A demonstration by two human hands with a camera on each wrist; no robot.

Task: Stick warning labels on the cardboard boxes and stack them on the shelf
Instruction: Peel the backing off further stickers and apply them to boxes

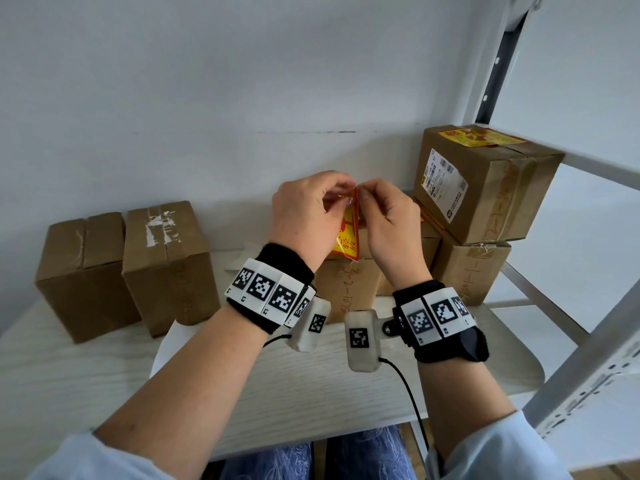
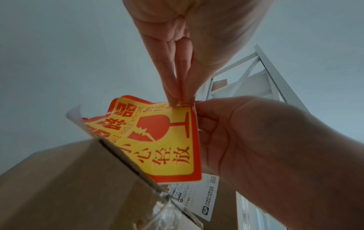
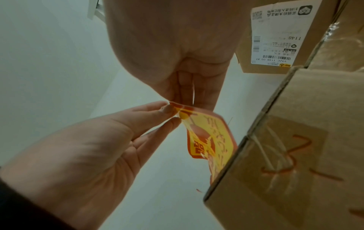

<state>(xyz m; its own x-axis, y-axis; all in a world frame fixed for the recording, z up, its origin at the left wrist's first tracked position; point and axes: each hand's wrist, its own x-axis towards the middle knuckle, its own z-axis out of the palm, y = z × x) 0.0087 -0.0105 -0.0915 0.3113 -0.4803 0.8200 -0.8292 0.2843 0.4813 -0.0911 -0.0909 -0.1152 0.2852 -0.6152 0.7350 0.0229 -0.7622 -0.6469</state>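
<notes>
A red and yellow warning label (image 1: 349, 237) with a broken-glass symbol hangs above a cardboard box (image 1: 346, 289) in the middle of the table. My left hand (image 1: 341, 197) and right hand (image 1: 363, 199) both pinch its top corner, fingertips nearly touching. In the left wrist view the label (image 2: 165, 140) curls, with white backing paper (image 2: 74, 115) showing at its far end. In the right wrist view the label (image 3: 206, 140) droops beside the box (image 3: 295, 155), which bears red handwriting.
Two plain boxes (image 1: 83, 271) (image 1: 166, 261) stand at the left of the white table (image 1: 104, 393). At the right, a box with a shipping label and a warning label (image 1: 485, 181) sits on another box (image 1: 471, 271). A metal shelf frame (image 1: 588, 358) rises at the right.
</notes>
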